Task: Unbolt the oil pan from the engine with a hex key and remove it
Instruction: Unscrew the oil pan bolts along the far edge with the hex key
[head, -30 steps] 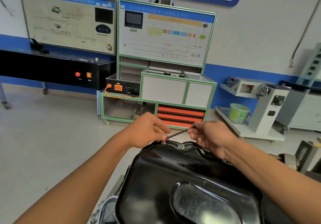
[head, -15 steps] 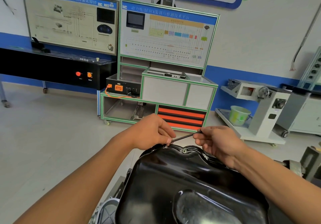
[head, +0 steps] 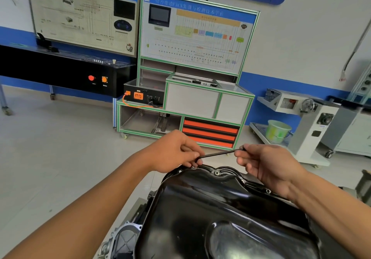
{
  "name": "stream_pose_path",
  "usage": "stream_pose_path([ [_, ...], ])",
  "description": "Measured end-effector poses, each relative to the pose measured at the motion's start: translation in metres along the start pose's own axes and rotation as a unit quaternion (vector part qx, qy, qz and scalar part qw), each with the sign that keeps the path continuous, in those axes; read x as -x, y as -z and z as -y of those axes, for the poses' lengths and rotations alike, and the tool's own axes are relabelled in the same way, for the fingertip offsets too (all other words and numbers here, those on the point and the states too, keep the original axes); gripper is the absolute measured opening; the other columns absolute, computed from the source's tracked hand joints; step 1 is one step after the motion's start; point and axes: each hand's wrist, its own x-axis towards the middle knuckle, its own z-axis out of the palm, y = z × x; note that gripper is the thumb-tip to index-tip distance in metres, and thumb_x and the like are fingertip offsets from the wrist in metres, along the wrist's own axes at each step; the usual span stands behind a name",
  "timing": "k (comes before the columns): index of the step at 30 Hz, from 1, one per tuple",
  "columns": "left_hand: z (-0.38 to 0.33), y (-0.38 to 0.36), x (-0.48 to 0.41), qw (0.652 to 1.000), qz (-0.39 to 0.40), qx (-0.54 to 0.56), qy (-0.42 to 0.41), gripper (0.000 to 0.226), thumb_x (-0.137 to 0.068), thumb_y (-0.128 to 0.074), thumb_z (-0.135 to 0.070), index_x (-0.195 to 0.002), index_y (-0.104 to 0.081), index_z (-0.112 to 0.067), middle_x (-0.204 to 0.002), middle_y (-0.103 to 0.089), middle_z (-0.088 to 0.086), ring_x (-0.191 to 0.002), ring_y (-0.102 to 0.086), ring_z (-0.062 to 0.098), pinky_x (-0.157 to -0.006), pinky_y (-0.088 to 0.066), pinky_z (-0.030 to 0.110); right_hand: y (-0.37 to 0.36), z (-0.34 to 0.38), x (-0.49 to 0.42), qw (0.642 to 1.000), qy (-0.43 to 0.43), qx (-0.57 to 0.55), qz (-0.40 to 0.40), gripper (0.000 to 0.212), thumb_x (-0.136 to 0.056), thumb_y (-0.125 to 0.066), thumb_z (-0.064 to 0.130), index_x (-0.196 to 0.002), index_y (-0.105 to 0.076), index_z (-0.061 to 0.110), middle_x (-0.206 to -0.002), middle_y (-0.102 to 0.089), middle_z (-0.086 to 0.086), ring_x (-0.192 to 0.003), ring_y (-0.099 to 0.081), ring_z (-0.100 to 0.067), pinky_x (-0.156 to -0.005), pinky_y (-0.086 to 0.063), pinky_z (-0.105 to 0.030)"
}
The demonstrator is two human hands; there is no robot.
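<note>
You're on the flange bolt (head: pixel 194 167) at the 11 o'clock corner of the glossy black pressed-steel oil pan (head: pixel 220 208), sitting on the grey engine (head: pixel 125 238) at 6 o'clock in view, so press the thin black L-shaped hex key's (head: pixel 217 154) short leg fully home and swing the long arm level. Your left hand (head: pixel 172 152), curled, pinches the key's bend over that bolt; your right hand (head: pixel 267 164), at 3 o'clock from it, pinches the arm's far end.

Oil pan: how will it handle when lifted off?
The oil pan looks like pressed metal, so it is probably stiff. Its glossy black surface may be slippery. It is broad, so likely awkward to lift by one edge.
</note>
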Motion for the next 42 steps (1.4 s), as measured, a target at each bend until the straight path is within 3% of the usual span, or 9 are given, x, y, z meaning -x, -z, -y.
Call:
stream_pose_path([
  [2, -0.002, 0.001, -0.001, 1.000, -0.019, -0.002, -0.008, 0.023, -0.096, -0.063, -0.010, -0.097, -0.076, -0.029, -0.091, -0.078, -0.007, -0.088, -0.074, 0.009, -0.079, -0.060, 0.024, 0.001, -0.002, 0.000, 1.000, 0.001, -0.006, -0.006, 0.014, -0.103, -0.048, 0.005, -0.097, -0.060, 0.001, -0.065, -0.072, -0.009, -0.046, -0.066, -0.012, -0.036, -0.047, -0.016],
  [7, -0.008, 0.003, -0.003, 0.997, -0.027, -0.065, -0.022, 0.009, -0.085, -0.078, -0.026, -0.093, -0.080, -0.031, -0.089, -0.076, -0.018, -0.086, -0.069, -0.006, -0.071, -0.049, 0.004, 0.000, -0.008, -0.002, 1.000, -0.005, 0.000, -0.012, 0.017, -0.103, -0.047, 0.004, -0.092, -0.059, 0.000, -0.063, -0.072, -0.010, -0.045, -0.066, -0.012, -0.036, -0.047, -0.016],
  [12, -0.010, -0.001, -0.006, 0.996, -0.017, -0.084, -0.007, 0.012, -0.083, -0.080, -0.020, -0.093, -0.080, -0.027, -0.083, -0.077, -0.013, -0.079, -0.071, -0.005, -0.067, -0.048, 0.003, -0.001, -0.009, -0.002, 1.000, -0.009, 0.007, -0.009, 0.016, -0.103, -0.047, 0.004, -0.095, -0.060, 0.000, -0.066, -0.072, -0.010, -0.047, -0.067, -0.013, -0.038, -0.048, -0.017],
  [24, -0.010, -0.003, 0.001, 0.997, -0.006, -0.081, 0.015, 0.015, -0.084, -0.079, -0.019, -0.088, -0.077, -0.033, -0.075, -0.074, -0.022, -0.077, -0.071, -0.006, -0.067, -0.047, 0.003, -0.001, -0.011, -0.001, 0.999, -0.009, 0.038, 0.004, 0.020, -0.102, -0.050, 0.003, -0.087, -0.062, 0.000, -0.065, -0.073, -0.009, -0.048, -0.068, -0.013, -0.039, -0.048, -0.017],
  [28, -0.009, -0.005, 0.002, 0.997, -0.021, -0.071, 0.029, 0.018, -0.083, -0.080, -0.018, -0.098, -0.077, -0.026, -0.077, -0.077, -0.014, -0.078, -0.072, -0.003, -0.068, -0.048, 0.002, -0.011, 0.007, -0.016, 0.999, -0.010, 0.050, 0.020, 0.018, -0.102, -0.051, 0.006, -0.089, -0.062, 0.002, -0.062, -0.070, -0.007, -0.047, -0.066, -0.011, -0.039, -0.046, -0.016],
  [32, -0.006, -0.010, 0.008, 0.996, -0.068, 0.001, 0.064, 0.033, -0.082, -0.081, -0.014, -0.112, -0.071, -0.019, -0.078, -0.078, -0.007, -0.077, -0.073, 0.003, -0.067, -0.052, 0.009, -0.049, 0.033, -0.043, 0.992, 0.004, 0.105, 0.075, 0.014, -0.100, -0.056, 0.011, -0.088, -0.062, 0.009, -0.060, -0.062, -0.001, -0.048, -0.053, -0.007, -0.040, -0.038, -0.014],
  [35, 0.000, -0.019, 0.017, 0.979, -0.122, 0.131, 0.098, 0.022, -0.082, -0.078, -0.005, -0.104, -0.073, -0.010, -0.084, -0.078, 0.007, -0.080, -0.071, 0.019, -0.082, -0.058, 0.032, -0.089, 0.037, -0.056, 0.971, 0.047, 0.202, 0.121, 0.017, -0.098, -0.061, 0.015, -0.082, -0.063, 0.009, -0.059, -0.053, 0.002, -0.048, -0.045, -0.007, -0.047, -0.035, -0.018],
  [38, -0.001, -0.025, 0.023, 0.962, -0.149, 0.202, 0.104, 0.009, -0.087, -0.071, 0.000, -0.089, -0.075, -0.008, -0.087, -0.077, 0.013, -0.076, -0.065, 0.017, -0.075, -0.057, 0.025, -0.117, 0.037, -0.060, 0.946, 0.080, 0.271, 0.158, 0.012, -0.096, -0.065, 0.015, -0.087, -0.066, 0.007, -0.055, -0.051, 0.002, -0.046, -0.045, -0.008, -0.046, -0.037, -0.019],
  [42, -0.021, -0.015, 0.027, 0.946, -0.169, 0.266, 0.078, 0.012, -0.091, -0.067, -0.003, -0.081, -0.072, -0.008, -0.079, -0.076, 0.009, -0.069, -0.065, 0.013, -0.065, -0.055, 0.019, -0.127, 0.050, -0.057, 0.953, 0.105, 0.201, 0.202, 0.021, -0.097, -0.064, 0.019, -0.077, -0.066, 0.011, -0.050, -0.047, 0.006, -0.042, -0.043, -0.006, -0.042, -0.037, -0.016],
])
